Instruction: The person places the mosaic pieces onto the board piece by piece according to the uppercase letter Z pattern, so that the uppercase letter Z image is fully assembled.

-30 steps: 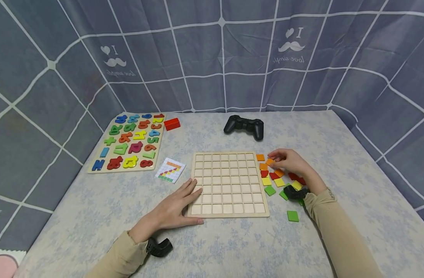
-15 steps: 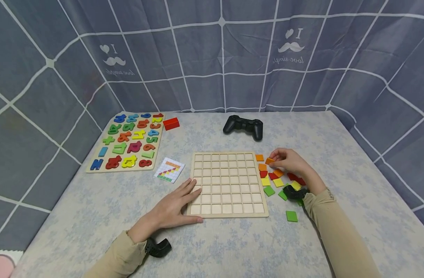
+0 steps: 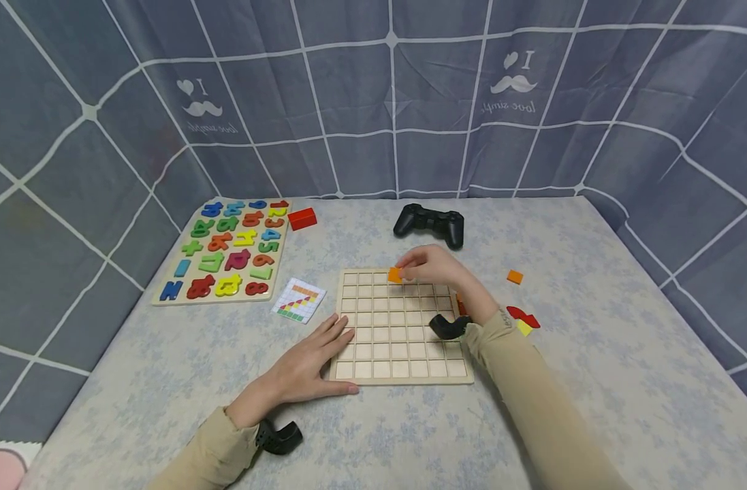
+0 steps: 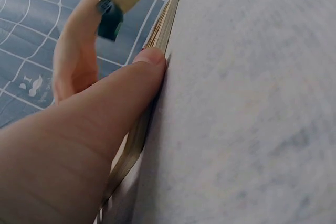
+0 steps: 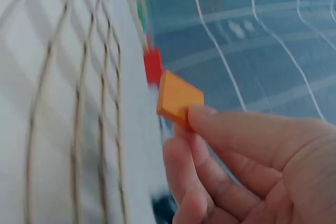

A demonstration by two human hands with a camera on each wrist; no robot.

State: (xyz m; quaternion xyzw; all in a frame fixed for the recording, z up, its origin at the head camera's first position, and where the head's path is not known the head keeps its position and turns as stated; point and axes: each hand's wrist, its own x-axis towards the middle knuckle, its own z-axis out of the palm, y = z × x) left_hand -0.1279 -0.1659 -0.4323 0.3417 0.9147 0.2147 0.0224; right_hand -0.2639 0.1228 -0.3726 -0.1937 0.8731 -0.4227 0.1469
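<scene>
Pinching an orange tile [image 3: 394, 275] in my right hand [image 3: 436, 267] over the wooden grid board [image 3: 404, 381] near its far edge, left hand [image 3: 306, 364] at its left; none visibly seated, loose red pieces [image 3: 523, 317] off its right likely left to place.

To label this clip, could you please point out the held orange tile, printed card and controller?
Orange tile [image 5: 181, 97], right wrist view, broad face.
Printed card [image 3: 299, 301], head view, upper face.
Controller [image 3: 431, 220], head view, central body.
</scene>
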